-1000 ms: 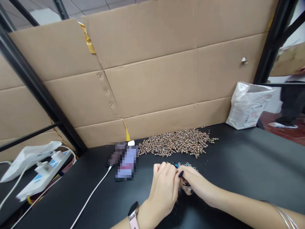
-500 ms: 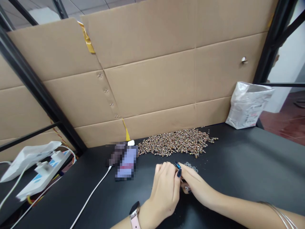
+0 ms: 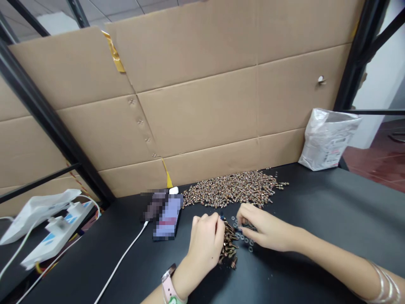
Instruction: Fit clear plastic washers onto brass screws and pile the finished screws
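My left hand (image 3: pixel 207 238) is closed, its fingers curled at the left edge of a small heap of screws (image 3: pixel 229 245); what its fingertips hold is hidden. To the right of it, my right hand (image 3: pixel 264 230) hovers low over several loose flat washers (image 3: pixel 246 240), thumb and fingers apart, with nothing visible between them. The washers lie beside the small heap on the black tabletop (image 3: pixel 303 219). Behind both hands a large pile of screws (image 3: pixel 234 188) spreads along the cardboard.
Left of the pile lie two blurred phone-like items (image 3: pixel 169 217), with a white cable (image 3: pixel 122 261) running toward the front. A power strip (image 3: pixel 60 232) is at far left. A plastic bag (image 3: pixel 327 141) stands at the back right, and a cardboard wall (image 3: pixel 202 114) closes the rear.
My hands were together and have come apart. The left shifted slightly left and the right moved over the washers, uncovering the small heap of screws between them.
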A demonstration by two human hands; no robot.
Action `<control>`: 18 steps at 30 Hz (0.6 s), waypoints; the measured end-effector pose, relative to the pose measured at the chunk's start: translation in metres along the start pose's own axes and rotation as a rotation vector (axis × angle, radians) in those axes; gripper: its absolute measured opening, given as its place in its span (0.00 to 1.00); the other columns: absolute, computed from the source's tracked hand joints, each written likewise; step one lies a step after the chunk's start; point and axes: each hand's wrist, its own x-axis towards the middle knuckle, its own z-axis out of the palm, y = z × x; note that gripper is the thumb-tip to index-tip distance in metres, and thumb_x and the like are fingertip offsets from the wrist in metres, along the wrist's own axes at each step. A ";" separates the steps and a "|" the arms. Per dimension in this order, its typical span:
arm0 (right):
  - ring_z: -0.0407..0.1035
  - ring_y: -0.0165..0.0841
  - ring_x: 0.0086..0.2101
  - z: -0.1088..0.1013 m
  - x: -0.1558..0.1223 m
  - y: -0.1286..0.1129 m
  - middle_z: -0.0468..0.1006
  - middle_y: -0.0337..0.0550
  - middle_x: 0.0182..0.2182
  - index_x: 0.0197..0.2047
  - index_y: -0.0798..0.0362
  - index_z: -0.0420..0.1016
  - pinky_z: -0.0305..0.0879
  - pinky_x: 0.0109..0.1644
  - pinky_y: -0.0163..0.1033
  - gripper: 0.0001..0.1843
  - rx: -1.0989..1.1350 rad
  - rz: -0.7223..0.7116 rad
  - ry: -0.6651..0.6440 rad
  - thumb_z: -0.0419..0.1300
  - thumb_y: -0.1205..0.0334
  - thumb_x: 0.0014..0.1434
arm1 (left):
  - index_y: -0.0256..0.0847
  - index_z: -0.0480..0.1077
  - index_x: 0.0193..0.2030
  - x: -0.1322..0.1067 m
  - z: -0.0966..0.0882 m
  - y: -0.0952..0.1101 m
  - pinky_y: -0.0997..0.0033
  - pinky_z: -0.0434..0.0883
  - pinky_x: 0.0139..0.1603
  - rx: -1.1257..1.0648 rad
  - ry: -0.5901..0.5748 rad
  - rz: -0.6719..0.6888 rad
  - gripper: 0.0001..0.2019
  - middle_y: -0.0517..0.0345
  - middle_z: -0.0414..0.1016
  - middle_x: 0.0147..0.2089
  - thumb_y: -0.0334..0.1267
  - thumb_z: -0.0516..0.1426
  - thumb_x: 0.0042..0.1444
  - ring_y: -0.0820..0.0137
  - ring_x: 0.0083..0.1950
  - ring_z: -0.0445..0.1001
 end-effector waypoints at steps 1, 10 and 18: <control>0.61 0.34 0.35 -0.005 0.000 0.006 0.67 0.43 0.34 0.36 0.53 0.65 0.60 0.40 0.39 0.03 -0.057 -0.008 -0.028 0.55 0.65 0.56 | 0.40 0.57 0.24 0.001 0.000 -0.002 0.66 0.53 0.34 0.042 -0.017 -0.002 0.16 0.60 0.63 0.22 0.36 0.41 0.63 0.69 0.29 0.62; 0.64 0.37 0.34 -0.049 -0.005 0.072 0.70 0.43 0.30 0.30 0.53 0.67 0.59 0.38 0.39 0.05 -0.335 0.188 0.023 0.59 0.67 0.48 | 0.40 0.58 0.24 0.001 0.006 -0.007 0.69 0.51 0.34 0.061 -0.091 -0.071 0.12 0.62 0.66 0.22 0.38 0.48 0.57 0.69 0.28 0.65; 0.65 0.36 0.34 -0.037 -0.006 0.079 0.72 0.44 0.30 0.29 0.53 0.68 0.60 0.38 0.38 0.06 -0.342 0.173 0.028 0.54 0.73 0.50 | 0.41 0.57 0.25 0.002 0.004 -0.004 0.68 0.51 0.35 0.019 -0.062 -0.077 0.09 0.64 0.64 0.22 0.37 0.48 0.56 0.70 0.27 0.63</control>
